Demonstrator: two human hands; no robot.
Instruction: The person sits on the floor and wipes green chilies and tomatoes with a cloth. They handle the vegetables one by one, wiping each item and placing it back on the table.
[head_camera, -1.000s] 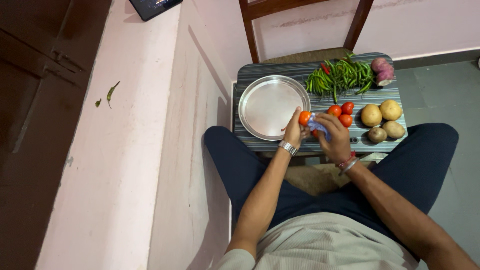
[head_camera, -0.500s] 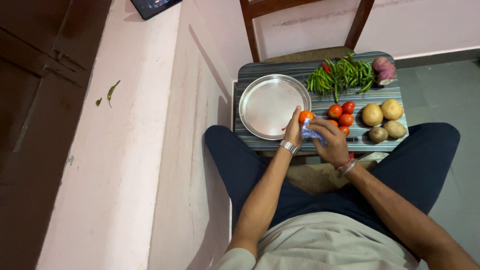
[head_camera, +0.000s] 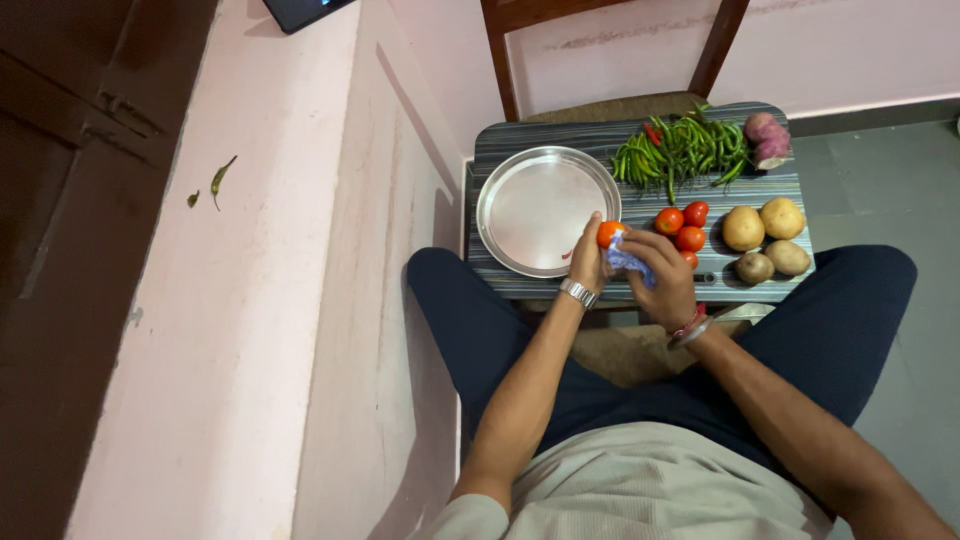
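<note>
Since half a second ago little has shifted: both hands have stayed at the near edge of the striped board (head_camera: 520, 285), and the cloth has slid slightly lower against the tomato. The left hand (head_camera: 588, 260) is closed around an orange-red tomato (head_camera: 609, 233), holding it just above the board beside the rim of the round steel plate (head_camera: 545, 208). The right hand (head_camera: 664, 275) grips a small bluish cloth (head_camera: 626, 260) pressed against the tomato's right side (fingers curled over the cloth, so most of it is hidden). Just right of the hands lie three loose tomatoes (head_camera: 684, 226) in a cluster, with a fourth partly covered by the right hand. Farther right sit four potatoes (head_camera: 765, 238), two larger above two smaller. At the far side of the board lies a heap of green chillies (head_camera: 682, 150) with one red one among them, and a purple-skinned root (head_camera: 766, 140) at the far right corner. A wooden chair (head_camera: 610, 60) stands behind the board. On the pink ledge to the left lies a single green chilli (head_camera: 221, 178).
</note>
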